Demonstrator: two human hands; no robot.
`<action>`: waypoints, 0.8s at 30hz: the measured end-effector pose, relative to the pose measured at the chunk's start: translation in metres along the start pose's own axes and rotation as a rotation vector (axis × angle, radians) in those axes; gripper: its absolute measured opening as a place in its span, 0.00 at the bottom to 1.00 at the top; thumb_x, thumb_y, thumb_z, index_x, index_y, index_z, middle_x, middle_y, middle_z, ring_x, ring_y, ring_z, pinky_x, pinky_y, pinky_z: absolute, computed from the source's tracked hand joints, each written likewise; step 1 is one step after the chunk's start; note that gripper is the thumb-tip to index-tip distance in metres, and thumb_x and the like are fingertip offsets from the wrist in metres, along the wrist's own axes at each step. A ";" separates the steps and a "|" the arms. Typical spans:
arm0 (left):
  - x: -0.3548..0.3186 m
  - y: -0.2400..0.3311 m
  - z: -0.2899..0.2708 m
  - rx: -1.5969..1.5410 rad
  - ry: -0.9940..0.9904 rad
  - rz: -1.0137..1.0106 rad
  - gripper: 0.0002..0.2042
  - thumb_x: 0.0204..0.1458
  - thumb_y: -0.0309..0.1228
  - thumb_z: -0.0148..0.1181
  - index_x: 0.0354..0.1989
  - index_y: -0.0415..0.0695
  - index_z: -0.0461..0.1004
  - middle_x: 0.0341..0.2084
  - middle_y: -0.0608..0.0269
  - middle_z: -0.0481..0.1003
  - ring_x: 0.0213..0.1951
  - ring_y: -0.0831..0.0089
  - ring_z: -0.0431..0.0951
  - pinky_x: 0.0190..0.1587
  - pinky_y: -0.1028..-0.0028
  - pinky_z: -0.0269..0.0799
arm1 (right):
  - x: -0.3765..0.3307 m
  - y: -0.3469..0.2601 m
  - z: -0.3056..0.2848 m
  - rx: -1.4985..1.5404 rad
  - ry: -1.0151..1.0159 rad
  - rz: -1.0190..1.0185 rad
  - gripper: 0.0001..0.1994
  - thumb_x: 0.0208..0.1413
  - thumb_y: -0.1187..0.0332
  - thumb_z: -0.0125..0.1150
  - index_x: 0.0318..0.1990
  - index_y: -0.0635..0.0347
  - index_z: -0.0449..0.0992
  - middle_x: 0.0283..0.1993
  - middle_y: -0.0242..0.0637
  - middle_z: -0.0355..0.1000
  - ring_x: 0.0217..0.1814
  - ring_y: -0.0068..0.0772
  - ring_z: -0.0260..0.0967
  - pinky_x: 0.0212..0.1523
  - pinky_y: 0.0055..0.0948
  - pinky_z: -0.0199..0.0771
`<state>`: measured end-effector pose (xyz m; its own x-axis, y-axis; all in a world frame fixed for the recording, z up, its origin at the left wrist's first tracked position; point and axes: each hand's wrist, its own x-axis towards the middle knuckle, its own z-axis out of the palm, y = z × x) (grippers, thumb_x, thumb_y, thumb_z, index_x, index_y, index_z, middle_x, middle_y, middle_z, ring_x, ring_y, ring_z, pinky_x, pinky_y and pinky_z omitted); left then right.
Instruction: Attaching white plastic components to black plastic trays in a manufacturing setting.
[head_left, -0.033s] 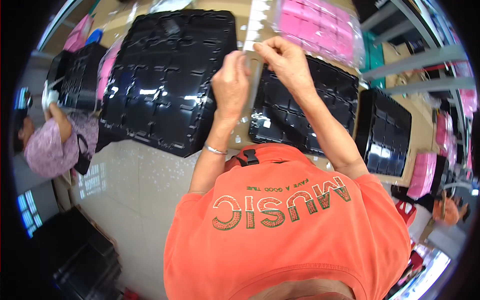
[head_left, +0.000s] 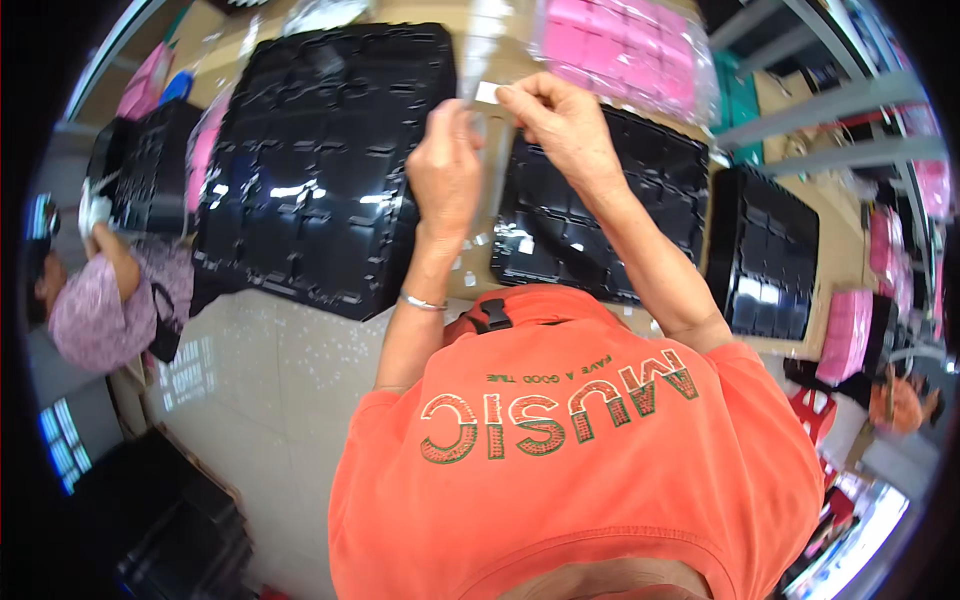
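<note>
My left hand and my right hand are raised together over a brown worktop. Between them runs a clear plastic strip that comes down from the top edge. My right thumb and forefinger pinch a small white label at the strip. My left hand is closed around the strip just below it. A silver bracelet sits on my left wrist. Under the hands lie a large black moulded tray on the left and a smaller black tray on the right.
A third black tray lies further right. Wrapped pink boxes sit at the back. Small white scraps dot the worktop. Another person in lilac works at the left, beside a further black tray. Dark crates stand on the floor.
</note>
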<state>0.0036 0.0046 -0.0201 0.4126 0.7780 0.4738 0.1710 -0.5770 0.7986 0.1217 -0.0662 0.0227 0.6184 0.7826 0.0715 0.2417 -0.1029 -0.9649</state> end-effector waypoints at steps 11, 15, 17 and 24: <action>0.016 0.015 -0.005 -0.329 -0.166 -0.318 0.10 0.60 0.28 0.50 0.43 0.35 0.70 0.28 0.63 0.74 0.23 0.84 0.72 0.23 0.85 0.66 | -0.032 0.090 -0.261 -0.954 -0.230 -0.002 0.05 0.50 0.67 0.59 0.32 0.58 0.74 0.34 0.37 0.69 0.39 0.40 0.67 0.41 0.34 0.67; 0.011 0.016 -0.005 -0.331 -0.170 -0.332 0.10 0.60 0.32 0.50 0.41 0.37 0.72 0.21 0.67 0.72 0.18 0.86 0.69 0.18 0.86 0.61 | -0.024 0.145 -0.288 -1.113 -0.401 -0.132 0.05 0.49 0.66 0.59 0.29 0.56 0.72 0.31 0.36 0.67 0.42 0.41 0.67 0.39 0.39 0.67; 0.010 0.015 -0.005 -0.319 -0.181 -0.361 0.09 0.60 0.32 0.50 0.39 0.38 0.72 0.18 0.70 0.71 0.17 0.87 0.68 0.16 0.86 0.60 | -0.019 0.157 -0.283 -1.139 -0.413 -0.140 0.06 0.49 0.66 0.59 0.28 0.55 0.71 0.31 0.36 0.67 0.42 0.41 0.68 0.39 0.38 0.68; 0.005 0.014 -0.008 -0.297 -0.170 -0.407 0.09 0.61 0.32 0.49 0.40 0.39 0.72 0.19 0.70 0.71 0.17 0.87 0.68 0.16 0.87 0.59 | -0.009 0.180 -0.270 -1.173 -0.327 -0.122 0.08 0.47 0.67 0.61 0.29 0.56 0.68 0.33 0.37 0.69 0.39 0.44 0.70 0.37 0.40 0.69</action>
<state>0.0013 0.0024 -0.0039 0.5090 0.8589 0.0570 0.0963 -0.1226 0.9878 0.3616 -0.2570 -0.0837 0.3680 0.9260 -0.0842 0.9171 -0.3764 -0.1311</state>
